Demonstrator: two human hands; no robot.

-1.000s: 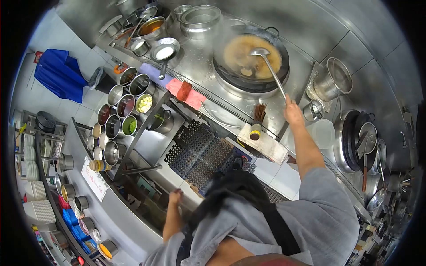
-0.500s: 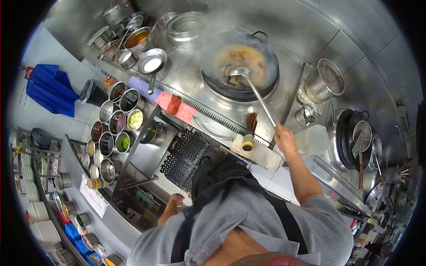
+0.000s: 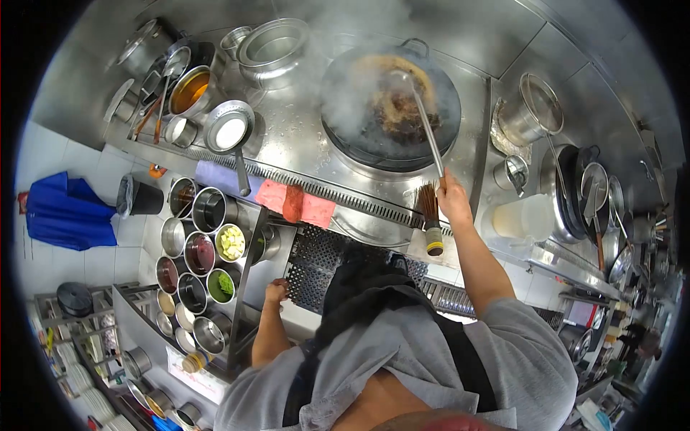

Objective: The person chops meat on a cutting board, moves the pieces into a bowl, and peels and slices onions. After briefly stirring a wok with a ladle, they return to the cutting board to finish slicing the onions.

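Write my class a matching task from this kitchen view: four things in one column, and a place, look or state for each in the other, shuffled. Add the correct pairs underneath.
Column 1
1. Wok
2. Blue cloth
3. Brush
4. Right hand

Column 2
A. Closed around the handle of the ladle
B. Hanging at the white tiled wall
C. Under rising steam, with brown contents
D. Bristly at one end, yellow-banded at the other

Right pairs: 1-C, 2-B, 3-D, 4-A
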